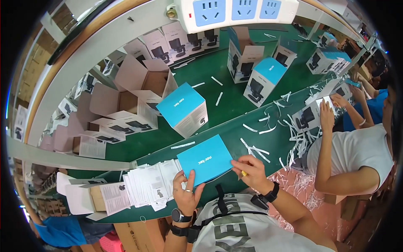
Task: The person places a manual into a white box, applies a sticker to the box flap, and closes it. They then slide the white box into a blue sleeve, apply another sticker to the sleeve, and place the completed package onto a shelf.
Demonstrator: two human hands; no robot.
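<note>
A box with a bright blue top point(205, 161) sits at the table's near edge in front of me. My left hand point(187, 193) has its fingers and thumb against the box's near left edge, gripping it there. At the right corner of the box, my right hand point(252, 173) is closed, its thumb and forefinger pinched at the edge. A small yellow tool point(244, 173) pokes out between its fingers; most of it is hidden, so its kind is unclear. Left of the box lies a spread stack of printed white leaflets point(147, 185).
Open cartons point(126, 103) line the left, with an open-flapped one point(82, 197) beside the leaflets. Closed blue-topped boxes point(182, 105) stand further back. White paper strips point(260, 153) litter the green table point(228, 122). A power strip point(239, 12) hangs overhead. Co-workers point(348, 155) work at right.
</note>
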